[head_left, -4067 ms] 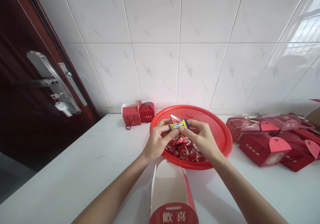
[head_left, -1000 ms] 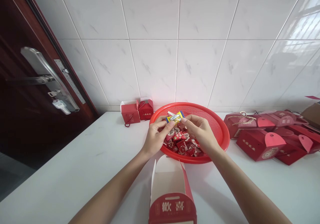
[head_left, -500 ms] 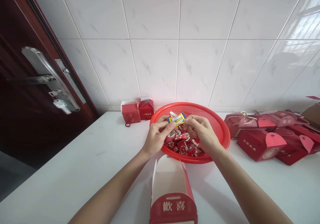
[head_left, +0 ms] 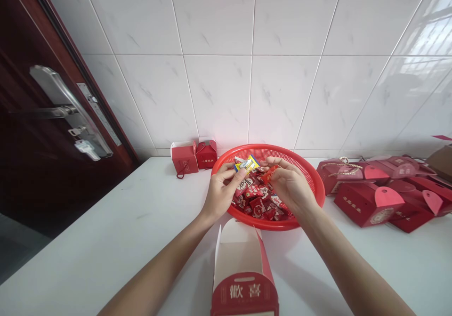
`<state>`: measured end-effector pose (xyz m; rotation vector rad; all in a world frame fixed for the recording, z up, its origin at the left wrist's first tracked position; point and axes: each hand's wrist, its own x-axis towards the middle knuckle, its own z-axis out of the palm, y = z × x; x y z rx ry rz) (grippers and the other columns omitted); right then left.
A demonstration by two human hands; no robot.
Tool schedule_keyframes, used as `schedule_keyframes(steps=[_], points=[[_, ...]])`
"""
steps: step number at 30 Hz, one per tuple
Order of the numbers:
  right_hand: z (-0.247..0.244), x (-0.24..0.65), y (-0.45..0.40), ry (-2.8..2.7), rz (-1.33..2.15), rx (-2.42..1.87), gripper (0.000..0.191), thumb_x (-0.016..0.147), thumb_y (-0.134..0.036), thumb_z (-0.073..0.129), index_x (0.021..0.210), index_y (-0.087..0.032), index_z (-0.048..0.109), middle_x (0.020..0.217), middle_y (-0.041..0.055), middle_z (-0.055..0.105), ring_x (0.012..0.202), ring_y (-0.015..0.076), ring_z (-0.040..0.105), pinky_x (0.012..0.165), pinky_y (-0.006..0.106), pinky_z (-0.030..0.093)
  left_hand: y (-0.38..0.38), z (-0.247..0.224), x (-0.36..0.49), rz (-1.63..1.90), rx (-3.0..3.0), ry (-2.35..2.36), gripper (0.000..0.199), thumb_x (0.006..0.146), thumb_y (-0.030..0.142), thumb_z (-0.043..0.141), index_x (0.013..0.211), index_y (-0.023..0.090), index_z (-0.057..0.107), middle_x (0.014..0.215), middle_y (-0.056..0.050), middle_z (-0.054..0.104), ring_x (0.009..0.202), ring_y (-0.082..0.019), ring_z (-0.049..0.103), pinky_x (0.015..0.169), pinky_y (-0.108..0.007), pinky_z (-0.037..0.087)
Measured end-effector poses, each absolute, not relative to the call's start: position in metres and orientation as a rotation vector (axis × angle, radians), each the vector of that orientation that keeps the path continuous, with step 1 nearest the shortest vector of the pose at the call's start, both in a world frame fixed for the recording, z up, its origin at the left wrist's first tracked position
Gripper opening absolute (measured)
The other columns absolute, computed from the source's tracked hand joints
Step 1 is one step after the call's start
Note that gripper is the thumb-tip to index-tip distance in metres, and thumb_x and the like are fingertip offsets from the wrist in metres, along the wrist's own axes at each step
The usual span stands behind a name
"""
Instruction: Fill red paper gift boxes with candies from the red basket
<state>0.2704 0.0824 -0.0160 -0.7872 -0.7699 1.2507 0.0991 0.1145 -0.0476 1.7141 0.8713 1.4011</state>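
In the head view, the left hand (head_left: 219, 196) is pinching a yellow-and-blue wrapped candy (head_left: 248, 165) between thumb and fingers, near eleven o'clock over the red mesh basket (head_left: 319, 197). At three o'clock, the right hand (head_left: 297, 189) is curling partly closed, its fingertips gripping an orange-red wrapped candy (head_left: 269, 174). Loose red-wrapped candies (head_left: 258, 207) are lying in the basket beneath both. The open gift box (head_left: 244, 285) is standing on the counter (head_left: 141, 231) toward six o'clock, just beside the basket, while red gift boxes (head_left: 369, 205) are clustering at three o'clock. Either candy could be slipping back into the pile if the light fingertip hold loosens on its slick-looking wrapper. The forearms, spanning both sides of the open box, could be nudging its upright flaps if they swing inward.
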Motion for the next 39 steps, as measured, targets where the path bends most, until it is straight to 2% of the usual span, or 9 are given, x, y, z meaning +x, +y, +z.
schedule_keyframes(steps=[6, 10, 14, 21, 26, 33, 39], points=[[-0.009, 0.265, 0.075, -0.849, 1.176, -0.839, 0.032, 0.059, -0.02, 0.085, 0.088, -0.019, 0.073, 0.088, 0.0035, 0.074, 0.089, 0.0208, 0.068, 0.081, 0.034, 0.052, 0.114, -0.048, 0.1, 1.44, 1.714, 0.886, 0.049, 0.09, 0.053, 0.067, 0.055, 0.018, 0.063, 0.091, -0.005, 0.066, 0.086, -0.02, 0.063, 0.076, -0.031, 0.049], [-0.017, 0.262, 0.074, -0.986, 1.06, -0.85, 0.032, 0.064, -0.031, 0.088, 0.09, -0.02, 0.073, 0.094, 0.0053, 0.076, 0.094, 0.0229, 0.07, 0.085, 0.036, 0.054, 0.114, -0.047, 0.1, 1.436, 1.714, 0.877, 0.051, 0.09, 0.053, 0.067, 0.054, 0.018, 0.06, 0.087, -0.004, 0.064, 0.078, -0.018, 0.059, 0.069, -0.029, 0.047], [-0.022, 0.26, 0.074, -1.03, 1.002, -0.867, 0.03, 0.067, -0.034, 0.088, 0.088, -0.021, 0.074, 0.092, 0.0042, 0.075, 0.091, 0.0217, 0.07, 0.086, 0.036, 0.056, 0.114, -0.046, 0.1, 1.419, 1.71, 0.868, 0.048, 0.089, 0.054, 0.068, 0.057, 0.019, 0.065, 0.087, -0.004, 0.064, 0.077, -0.018, 0.058, 0.067, -0.029, 0.046], [-0.017, 0.256, 0.07, -0.956, 1.07, -0.791, 0.031, 0.066, -0.035, 0.09, 0.089, -0.022, 0.074, 0.089, 0.0025, 0.074, 0.086, 0.0196, 0.069, 0.087, 0.037, 0.056, 0.113, -0.046, 0.1, 1.406, 1.714, 0.852, 0.044, 0.091, 0.052, 0.067, 0.061, 0.019, 0.069, 0.097, -0.006, 0.066, 0.092, -0.022, 0.064, 0.082, -0.033, 0.05], [-0.021, 0.256, 0.073, -0.915, 1.061, -0.803, 0.032, 0.064, -0.036, 0.091, 0.085, -0.02, 0.073, 0.088, 0.0021, 0.071, 0.083, 0.0184, 0.067, 0.081, 0.035, 0.056, 0.112, -0.045, 0.098, 1.368, 1.789, 0.805, 0.047, 0.091, 0.051, 0.067, 0.055, 0.02, 0.065, 0.102, -0.007, 0.07, 0.109, -0.026, 0.063, 0.093, -0.034, 0.05], [-0.024, 0.253, 0.071, -0.975, 1.022, -0.871, 0.034, 0.066, -0.04, 0.089, 0.085, -0.02, 0.07, 0.086, 0.0026, 0.071, 0.082, 0.019, 0.067, 0.073, 0.033, 0.059, 0.112, -0.044, 0.097, 1.323, 1.811, 0.781, 0.039, 0.089, 0.05, 0.069, 0.064, 0.02, 0.071, 0.109, -0.008, 0.069, 0.111, -0.026, 0.063, 0.093, -0.035, 0.052], [-0.011, 0.269, 0.07, -1.076, 1.023, -0.936, 0.034, 0.072, -0.047, 0.084, 0.087, -0.019, 0.072, 0.091, 0.0042, 0.071, 0.079, 0.0173, 0.066, 0.07, 0.031, 0.058, 0.113, -0.047, 0.097, 1.359, 1.782, 0.828, 0.034, 0.088, 0.049, 0.069, 0.071, 0.02, 0.073, 0.114, -0.008, 0.07, 0.117, -0.028, 0.062, 0.099, -0.037, 0.049]])
